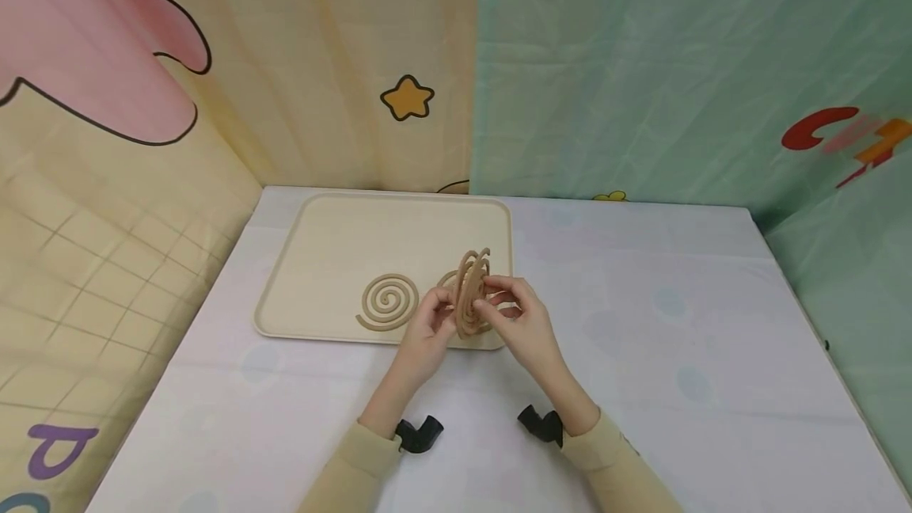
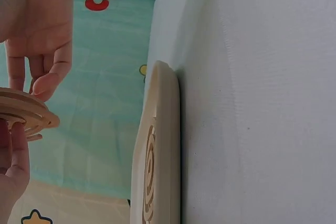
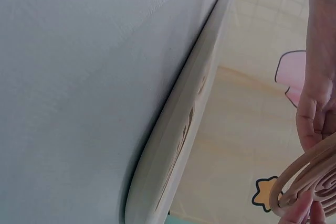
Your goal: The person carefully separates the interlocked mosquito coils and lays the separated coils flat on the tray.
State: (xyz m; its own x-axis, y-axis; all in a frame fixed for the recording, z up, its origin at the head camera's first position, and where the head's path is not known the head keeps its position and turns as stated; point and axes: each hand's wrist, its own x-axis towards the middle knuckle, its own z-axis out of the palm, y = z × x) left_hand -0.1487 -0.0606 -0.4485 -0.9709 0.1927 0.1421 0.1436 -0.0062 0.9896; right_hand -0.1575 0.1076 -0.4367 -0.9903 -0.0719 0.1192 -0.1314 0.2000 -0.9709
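Both hands hold a set of brown mosquito coils (image 1: pixel 468 301) on edge above the right front part of a beige tray (image 1: pixel 321 248). My left hand (image 1: pixel 427 325) pinches the coils from the left. On the other side, my right hand (image 1: pixel 523 321) grips them between thumb and fingers. The left wrist view has the coils (image 2: pixel 29 109) seen edge-on, and the right wrist view shows their nested rings (image 3: pixel 304 169); how many there are I cannot tell. One coil (image 1: pixel 414 289) lies flat on the tray, and another (image 1: pixel 446 279) is partly hidden behind the held ones.
A white cloth with pale dots covers the table (image 1: pixel 641 355). The tray lies on its left half, near the back edge. Patterned curtains (image 1: pixel 328 62) rise behind and at both sides. Black bands (image 1: pixel 420 434) sit at the wrists.
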